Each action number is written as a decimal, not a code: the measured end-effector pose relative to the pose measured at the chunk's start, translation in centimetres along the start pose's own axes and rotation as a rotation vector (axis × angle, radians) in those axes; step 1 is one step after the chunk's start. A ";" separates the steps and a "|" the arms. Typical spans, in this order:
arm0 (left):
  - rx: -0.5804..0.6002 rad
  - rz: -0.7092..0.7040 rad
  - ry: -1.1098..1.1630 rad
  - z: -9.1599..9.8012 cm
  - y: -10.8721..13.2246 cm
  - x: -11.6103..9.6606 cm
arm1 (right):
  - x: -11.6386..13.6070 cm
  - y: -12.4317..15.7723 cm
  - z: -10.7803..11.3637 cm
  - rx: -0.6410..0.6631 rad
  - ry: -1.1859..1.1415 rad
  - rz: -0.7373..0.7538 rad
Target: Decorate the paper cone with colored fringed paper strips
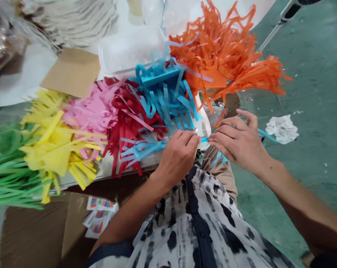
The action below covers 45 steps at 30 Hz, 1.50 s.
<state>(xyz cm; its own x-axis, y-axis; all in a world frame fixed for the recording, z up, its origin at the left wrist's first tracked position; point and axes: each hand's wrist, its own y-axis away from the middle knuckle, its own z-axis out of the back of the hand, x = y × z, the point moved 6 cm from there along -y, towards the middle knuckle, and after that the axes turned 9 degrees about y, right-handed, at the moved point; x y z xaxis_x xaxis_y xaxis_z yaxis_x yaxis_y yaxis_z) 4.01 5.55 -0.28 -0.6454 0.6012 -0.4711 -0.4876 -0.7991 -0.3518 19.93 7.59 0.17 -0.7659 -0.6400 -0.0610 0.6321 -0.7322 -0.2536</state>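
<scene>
Head view: a blue paper strip [204, 140] is pinched crosswise between the fingertips, held together, of the left hand [177, 158] and right hand [238, 145].

This looks like a small craft workshop or piecework floor rather than a home. A painted green concrete floor [310, 67], flecked with paper scraps, spreads from 1 to 5 o'clock. Bundles of cut paper fringe run in a row, with orange fringe [221, 63] at 1 o'clock and green fringe [9, 175] at 9 o'clock. A stack of white fringe [73, 22] sits at 11 o'clock, and flattened cardboard [31, 238] lies at 7 o'clock.
</scene>
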 end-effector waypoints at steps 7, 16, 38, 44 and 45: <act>0.002 0.162 -0.028 0.7 0.1 0.9 | -0.3 -0.3 -0.6 0.092 0.084 -0.044; -0.022 0.340 -0.100 2.1 0.9 2.6 | -1.0 -1.0 -0.4 0.156 0.011 -0.070; -0.062 -0.038 -0.201 3.7 2.7 0.1 | 0.7 1.9 2.0 -0.267 0.082 0.001; -0.064 -0.067 -0.199 3.6 4.0 -1.2 | 3.3 0.4 1.0 -0.215 0.117 0.135; -0.076 -0.068 -0.205 3.5 4.4 -1.4 | 3.5 0.6 1.0 -0.210 0.116 0.149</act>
<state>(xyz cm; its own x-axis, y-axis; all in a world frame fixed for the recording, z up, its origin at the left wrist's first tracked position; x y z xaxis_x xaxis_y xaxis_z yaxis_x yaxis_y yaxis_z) 0.70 1.15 1.69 -0.7222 0.6354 -0.2732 -0.4932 -0.7501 -0.4406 17.75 4.64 0.73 -0.6825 -0.6971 -0.2196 0.7096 -0.5600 -0.4276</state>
